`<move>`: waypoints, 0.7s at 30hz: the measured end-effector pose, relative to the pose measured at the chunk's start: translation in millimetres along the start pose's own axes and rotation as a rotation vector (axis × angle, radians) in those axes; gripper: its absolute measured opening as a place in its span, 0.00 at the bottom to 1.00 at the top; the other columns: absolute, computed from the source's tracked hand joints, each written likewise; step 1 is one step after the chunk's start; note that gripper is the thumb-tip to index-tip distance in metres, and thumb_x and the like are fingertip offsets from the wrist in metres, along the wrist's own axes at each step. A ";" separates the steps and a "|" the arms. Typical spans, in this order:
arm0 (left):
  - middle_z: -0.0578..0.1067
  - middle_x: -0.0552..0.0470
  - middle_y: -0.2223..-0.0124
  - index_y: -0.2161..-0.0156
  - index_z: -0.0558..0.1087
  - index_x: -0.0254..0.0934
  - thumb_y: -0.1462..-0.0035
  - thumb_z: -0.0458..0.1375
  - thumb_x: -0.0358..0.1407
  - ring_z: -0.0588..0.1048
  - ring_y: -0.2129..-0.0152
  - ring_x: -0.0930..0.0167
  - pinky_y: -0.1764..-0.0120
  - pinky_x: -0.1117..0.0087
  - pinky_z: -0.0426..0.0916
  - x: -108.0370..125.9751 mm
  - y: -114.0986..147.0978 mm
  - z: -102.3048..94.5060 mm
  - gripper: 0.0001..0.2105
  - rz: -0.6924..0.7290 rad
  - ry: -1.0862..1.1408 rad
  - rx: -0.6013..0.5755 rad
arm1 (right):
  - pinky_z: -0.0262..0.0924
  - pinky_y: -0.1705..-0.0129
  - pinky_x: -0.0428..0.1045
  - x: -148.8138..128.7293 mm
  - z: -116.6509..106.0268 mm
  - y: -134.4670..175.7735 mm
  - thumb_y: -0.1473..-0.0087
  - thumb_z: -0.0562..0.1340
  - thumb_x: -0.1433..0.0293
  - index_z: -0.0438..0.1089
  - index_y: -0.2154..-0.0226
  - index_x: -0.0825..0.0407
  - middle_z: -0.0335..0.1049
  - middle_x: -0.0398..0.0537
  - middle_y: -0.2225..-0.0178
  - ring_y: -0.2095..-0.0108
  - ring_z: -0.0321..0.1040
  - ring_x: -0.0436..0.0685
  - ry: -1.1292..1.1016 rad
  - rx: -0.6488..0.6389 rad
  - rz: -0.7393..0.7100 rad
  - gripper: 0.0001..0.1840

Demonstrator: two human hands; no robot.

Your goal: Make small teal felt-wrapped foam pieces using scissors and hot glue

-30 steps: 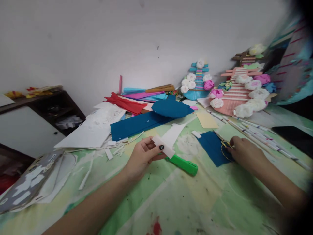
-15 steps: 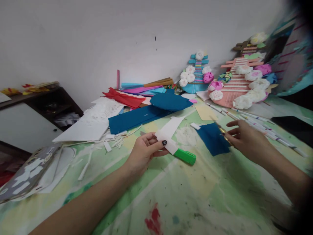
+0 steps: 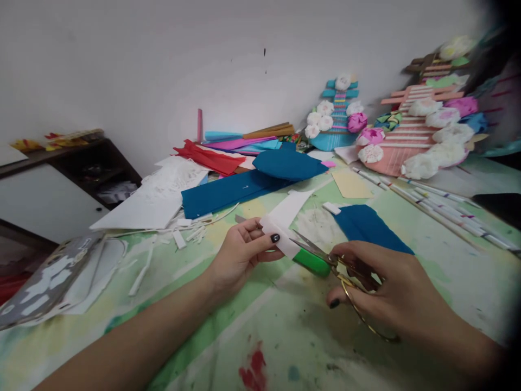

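Observation:
My left hand [image 3: 248, 247] pinches a small white piece of paper [image 3: 287, 241] between thumb and fingers. Gold-handled scissors [image 3: 344, 277] are in my right hand [image 3: 391, 285], their blades parted and reaching to the right edge of that paper. Beneath the blades lies a green marker [image 3: 311, 262] on the table, partly covered. Behind the held piece is another white paper strip [image 3: 293, 206]. A dark blue crepe paper piece [image 3: 370, 225] lies beyond my right hand, with a small white block [image 3: 331, 208] at its corner.
Long blue paper [image 3: 215, 193] and red crepe paper [image 3: 207, 157] lie farther back. White sheets and scraps [image 3: 142, 203] are at left. Flower-decorated craft instruments [image 3: 334, 117] stand by the wall. White sticks [image 3: 443, 209] and a black phone [image 3: 499, 202] lie at right.
My right hand has moved left and toward me from the blue crepe piece, bringing the scissors to the white paper. My left hand stays nearly in place with the paper.

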State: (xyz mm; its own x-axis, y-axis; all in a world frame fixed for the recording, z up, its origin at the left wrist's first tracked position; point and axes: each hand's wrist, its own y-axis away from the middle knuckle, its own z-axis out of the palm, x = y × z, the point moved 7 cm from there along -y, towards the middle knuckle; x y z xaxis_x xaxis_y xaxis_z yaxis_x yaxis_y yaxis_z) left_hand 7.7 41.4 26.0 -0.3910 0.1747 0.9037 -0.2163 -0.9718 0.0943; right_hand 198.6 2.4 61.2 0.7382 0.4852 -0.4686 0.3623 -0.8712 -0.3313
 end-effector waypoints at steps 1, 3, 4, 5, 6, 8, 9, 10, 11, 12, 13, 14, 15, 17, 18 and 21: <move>0.80 0.48 0.65 0.63 0.74 0.32 0.57 0.68 0.31 0.79 0.71 0.70 0.67 0.72 0.76 -0.2 0.3 0.2 0.14 -0.002 0.003 0.002 | 0.51 0.79 0.45 0.4 0.2 0.4 0.53 0.66 0.55 0.70 0.65 0.50 0.64 0.40 0.79 0.80 0.58 0.49 0.013 0.012 -0.005 0.17; 0.80 0.49 0.65 0.63 0.74 0.32 0.58 0.68 0.31 0.79 0.71 0.70 0.68 0.72 0.76 -0.8 0.7 -0.2 0.14 -0.009 0.005 0.014 | 0.52 0.79 0.45 0.6 1.1 1.0 0.54 0.66 0.53 0.71 0.65 0.50 0.64 0.40 0.80 0.81 0.58 0.49 0.028 0.026 -0.015 0.19; 0.80 0.49 0.65 0.63 0.74 0.33 0.58 0.68 0.30 0.79 0.71 0.70 0.68 0.72 0.76 -1.2 0.9 -0.4 0.14 -0.015 0.004 0.017 | 0.52 0.79 0.45 0.1 1.8 1.4 0.54 0.66 0.53 0.71 0.65 0.50 0.64 0.40 0.80 0.81 0.59 0.49 0.032 0.029 -0.022 0.20; 0.80 0.49 0.65 0.64 0.74 0.33 0.58 0.68 0.30 0.79 0.72 0.70 0.69 0.73 0.76 -1.6 1.1 -0.5 0.13 -0.019 0.005 0.018 | 0.52 0.79 0.45 -0.6 2.4 1.7 0.54 0.65 0.52 0.71 0.64 0.50 0.65 0.40 0.79 0.81 0.59 0.49 0.034 0.032 -0.030 0.21; 0.80 0.49 0.65 0.64 0.75 0.33 0.58 0.68 0.30 0.78 0.72 0.70 0.69 0.73 0.76 -1.9 1.2 -0.5 0.13 -0.022 0.008 0.017 | 0.53 0.79 0.45 -1.2 2.6 2.1 0.53 0.65 0.52 0.71 0.64 0.50 0.66 0.40 0.79 0.81 0.60 0.50 0.036 0.038 -0.037 0.21; 0.80 0.50 0.65 0.64 0.75 0.33 0.58 0.68 0.30 0.78 0.72 0.71 0.69 0.73 0.75 -2.1 1.3 -0.3 0.13 -0.022 0.018 0.012 | 0.54 0.79 0.46 -2.1 1.9 2.9 0.53 0.65 0.51 0.71 0.63 0.51 0.67 0.42 0.78 0.80 0.61 0.50 0.044 0.062 -0.045 0.22; 0.80 0.50 0.65 0.64 0.75 0.33 0.58 0.68 0.30 0.78 0.72 0.71 0.69 0.74 0.75 -2.1 1.2 -0.3 0.13 -0.020 0.022 0.012 | 0.54 0.79 0.46 -2.4 1.0 3.3 0.52 0.64 0.51 0.71 0.63 0.51 0.67 0.43 0.78 0.80 0.61 0.51 0.048 0.078 -0.046 0.22; 0.80 0.49 0.65 0.64 0.75 0.33 0.57 0.68 0.30 0.78 0.72 0.71 0.69 0.74 0.75 -2.0 1.1 -0.5 0.13 -0.017 0.024 0.014 | 0.55 0.79 0.47 -2.4 -0.1 3.8 0.52 0.64 0.50 0.71 0.63 0.51 0.68 0.43 0.77 0.80 0.62 0.51 0.053 0.095 -0.045 0.23; 0.80 0.49 0.65 0.63 0.75 0.32 0.57 0.68 0.30 0.78 0.71 0.71 0.69 0.74 0.76 -1.9 1.0 -0.6 0.13 -0.013 0.022 0.017 | 0.55 0.79 0.47 -2.5 -1.1 4.1 0.52 0.63 0.49 0.71 0.63 0.51 0.68 0.44 0.77 0.80 0.62 0.52 0.055 0.108 -0.044 0.24; 0.80 0.48 0.64 0.63 0.75 0.32 0.57 0.67 0.30 0.79 0.71 0.70 0.69 0.74 0.76 -1.8 0.9 -0.7 0.13 -0.009 0.018 0.021 | 0.55 0.79 0.47 -2.7 -1.9 4.4 0.52 0.63 0.49 0.71 0.63 0.51 0.68 0.45 0.77 0.80 0.62 0.52 0.054 0.119 -0.046 0.24; 0.80 0.48 0.64 0.63 0.75 0.32 0.57 0.67 0.30 0.79 0.71 0.70 0.68 0.74 0.76 -1.6 0.9 -0.7 0.13 -0.007 0.013 0.023 | 0.56 0.79 0.48 -2.8 -2.0 4.6 0.52 0.62 0.48 0.70 0.63 0.52 0.69 0.45 0.77 0.80 0.62 0.53 0.050 0.120 -0.048 0.24; 0.80 0.48 0.64 0.63 0.75 0.32 0.56 0.67 0.30 0.79 0.70 0.70 0.68 0.74 0.76 -1.6 0.9 -0.4 0.13 -0.007 0.011 0.023 | 0.56 0.79 0.48 -2.9 -1.8 4.7 0.51 0.62 0.48 0.70 0.63 0.52 0.69 0.46 0.77 0.81 0.62 0.53 0.044 0.116 -0.049 0.25; 0.80 0.47 0.63 0.63 0.75 0.32 0.56 0.67 0.30 0.79 0.70 0.70 0.68 0.74 0.76 -1.7 1.0 0.0 0.13 -0.008 0.013 0.020 | 0.56 0.79 0.48 -2.9 -1.3 4.6 0.51 0.61 0.47 0.70 0.64 0.52 0.69 0.46 0.77 0.81 0.62 0.53 0.040 0.109 -0.049 0.25; 0.80 0.48 0.64 0.63 0.75 0.32 0.56 0.67 0.29 0.79 0.71 0.70 0.69 0.74 0.76 -2.3 1.4 0.9 0.12 -0.017 0.026 0.014 | 0.55 0.80 0.48 -2.4 0.1 4.5 0.51 0.60 0.47 0.70 0.64 0.52 0.68 0.46 0.78 0.82 0.62 0.53 0.041 0.093 -0.046 0.26; 0.80 0.48 0.64 0.63 0.75 0.32 0.56 0.67 0.29 0.78 0.71 0.71 0.70 0.75 0.76 -2.7 1.6 1.3 0.12 -0.022 0.035 0.011 | 0.55 0.80 0.48 -2.0 0.7 4.3 0.50 0.60 0.46 0.70 0.63 0.52 0.67 0.45 0.79 0.82 0.61 0.53 0.047 0.088 -0.043 0.26; 0.80 0.49 0.66 0.63 0.75 0.31 0.56 0.67 0.28 0.78 0.73 0.71 0.71 0.76 0.76 -4.1 2.1 2.3 0.12 -0.038 0.047 0.001 | 0.54 0.81 0.48 -2.1 0.9 3.8 0.50 0.59 0.46 0.71 0.64 0.52 0.66 0.45 0.80 0.82 0.61 0.53 0.072 0.089 -0.052 0.26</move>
State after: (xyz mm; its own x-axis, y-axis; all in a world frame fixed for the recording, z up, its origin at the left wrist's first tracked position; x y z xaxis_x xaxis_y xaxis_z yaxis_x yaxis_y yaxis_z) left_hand 10.9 38.3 23.4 -0.4244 0.2186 0.8787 -0.2308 -0.9645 0.1284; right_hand 197.9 -1.9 60.2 0.7599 0.5199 -0.3902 0.3515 -0.8336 -0.4261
